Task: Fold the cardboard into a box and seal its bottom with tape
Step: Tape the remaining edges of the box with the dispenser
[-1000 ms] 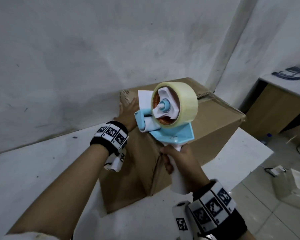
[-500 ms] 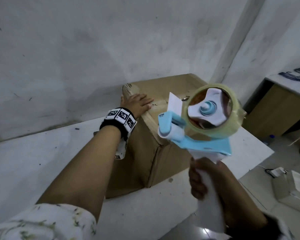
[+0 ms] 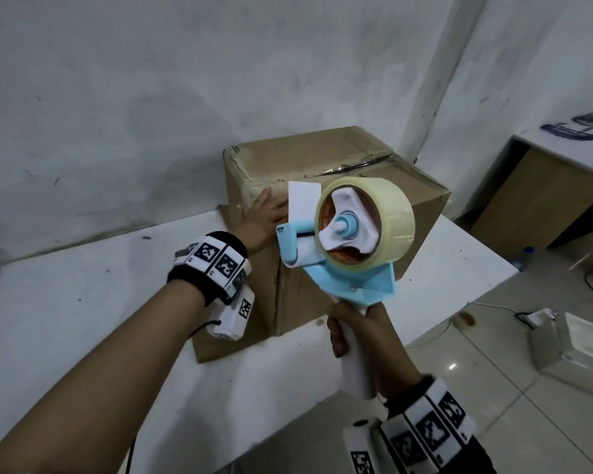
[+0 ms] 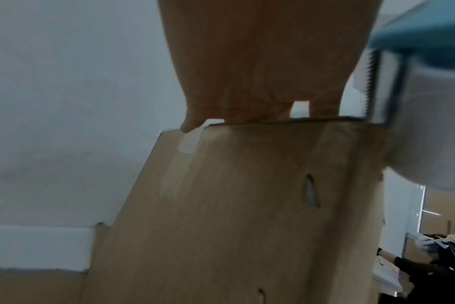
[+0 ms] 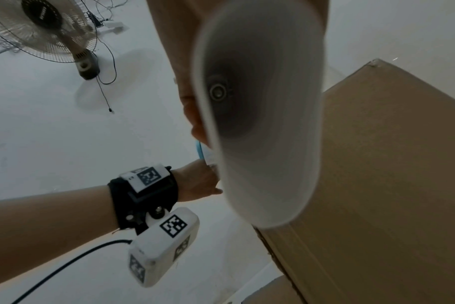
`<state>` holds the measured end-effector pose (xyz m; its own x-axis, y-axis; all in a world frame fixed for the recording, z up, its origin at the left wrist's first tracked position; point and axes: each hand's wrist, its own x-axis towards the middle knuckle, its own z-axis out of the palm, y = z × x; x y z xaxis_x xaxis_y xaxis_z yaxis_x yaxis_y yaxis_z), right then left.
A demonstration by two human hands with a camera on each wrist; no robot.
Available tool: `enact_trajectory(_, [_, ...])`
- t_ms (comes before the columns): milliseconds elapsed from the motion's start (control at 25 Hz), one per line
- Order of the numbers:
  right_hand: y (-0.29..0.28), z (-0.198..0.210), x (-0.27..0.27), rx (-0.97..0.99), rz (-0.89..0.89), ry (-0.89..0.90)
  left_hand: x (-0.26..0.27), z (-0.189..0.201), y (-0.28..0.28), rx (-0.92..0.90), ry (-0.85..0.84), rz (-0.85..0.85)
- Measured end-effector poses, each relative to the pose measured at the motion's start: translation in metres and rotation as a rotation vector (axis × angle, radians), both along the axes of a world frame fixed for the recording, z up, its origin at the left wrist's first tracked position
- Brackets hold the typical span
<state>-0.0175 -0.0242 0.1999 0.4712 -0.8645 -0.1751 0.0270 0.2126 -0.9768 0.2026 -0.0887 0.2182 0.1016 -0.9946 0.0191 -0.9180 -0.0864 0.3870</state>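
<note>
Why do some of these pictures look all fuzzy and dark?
Right wrist view: the white tape-gun handle sits too close, so it smears. Left wrist view: the left hand and brown cardboard box are soft and dim. Head view: sharper; the glossy clear tape roll looks crisp, walls bend.

— Do we log any readable text or brand?

— Very little. On the blue arm of the tape dispenser (image 3: 336,248), a small dark mark near the roller end, too small for us to read.

— Codes or signs?

— Black-and-white square marker patterns on the left wristband (image 3: 216,260), on the camera unit (image 5: 164,246) hanging beneath it, and on the right wristband (image 3: 428,429). We find no letters or numbers on them.

— The cardboard box (image 3: 322,155)?

— We see no print on its faces.
</note>
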Motion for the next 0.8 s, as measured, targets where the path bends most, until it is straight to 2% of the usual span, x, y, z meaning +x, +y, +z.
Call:
enact_trajectory(120, [0.004, 0.003, 0.002, -0.005, 0.009, 0.013, -0.008, -0.002, 0.003, 0.102, -0.088, 0.151])
enact_trajectory(280, [0.021, 0.011, -0.019, -0.039, 0.035, 0.043, -0.016, 0.002, 0.008, 0.094, -0.122, 0.137])
enact_trajectory(480, [0.041, 0.012, -0.054, 0.162, -0.028, -0.019, -0.016, -0.002, 0.011, 0.047, -0.015, 0.159])
enact_trajectory(600, [0.036, 0.010, -0.046, 0.227, -0.032, 0.012, -0.020, -0.002, 0.016, 0.054, -0.090, 0.212])
enact_trajectory(720, [0.030, -0.001, -0.038, 0.273, -0.058, 0.073, -0.023, 0.000, 0.021, 0.073, -0.095, 0.302])
enact_trajectory(800, [0.031, -0.010, -0.034, 0.313, -0.077, 0.095, -0.027, 0.001, 0.023, 0.112, -0.098, 0.300])
